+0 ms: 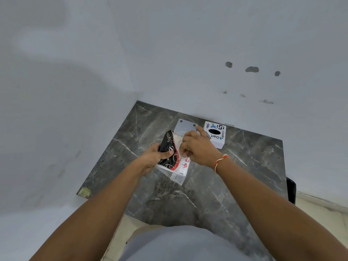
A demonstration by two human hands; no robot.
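Item: tissue packet [174, 157], black and red with white swirls, sealed in clear wrapper.
Location: held at frame centre, just above the marble tabletop [207, 189]; loose wrapper end is seen hanging toward the lower right.
Left hand [153, 157]: wrapped round the packet's black left side, thumb laid across the top.
Right hand [197, 147]: thumb and curled fingers are closed on the wrapper at the packet's right edge; forefinger is stretched toward the upper right.
Right wrist: orange-and-white thread band [220, 161] is worn.
Box [214, 135]: white, stickered, oval black opening on top; set down right of the hands.
Panel [185, 126]: flat, pale, two dark holes; laid behind the packet, left of the box.
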